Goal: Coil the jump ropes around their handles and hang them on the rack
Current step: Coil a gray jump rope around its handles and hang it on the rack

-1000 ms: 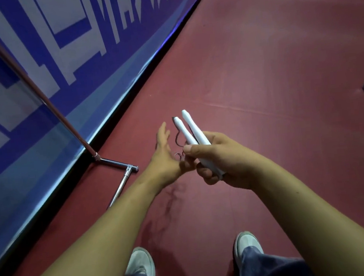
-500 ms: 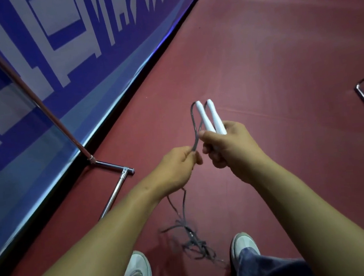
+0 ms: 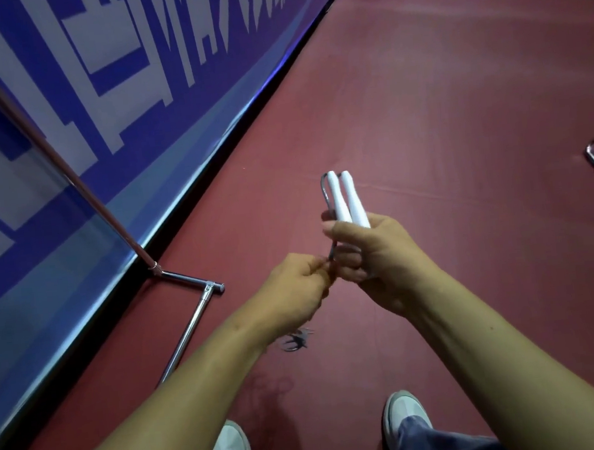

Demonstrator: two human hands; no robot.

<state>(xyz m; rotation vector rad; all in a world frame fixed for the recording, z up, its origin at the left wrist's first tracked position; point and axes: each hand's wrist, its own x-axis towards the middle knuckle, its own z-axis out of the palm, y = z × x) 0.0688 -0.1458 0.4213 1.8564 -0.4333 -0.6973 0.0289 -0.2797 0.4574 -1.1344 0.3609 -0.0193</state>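
Handles: two white handles (image 3: 347,202) held side by side, tips pointing up, just right of the rack (image 3: 184,279) foot.
Right hand: the right hand (image 3: 376,257) is clamped round the lower part of both handles.
Rope: the grey rope (image 3: 295,341) loops over one handle tip and runs down to the left hand; a tangled bunch hangs below.
Left hand: the left hand (image 3: 294,290), right of the rack, has curled fingers pinching the rope.
Rack: a metal pole and foot bar on the red floor (image 3: 423,122), beside the blue banner (image 3: 112,97).
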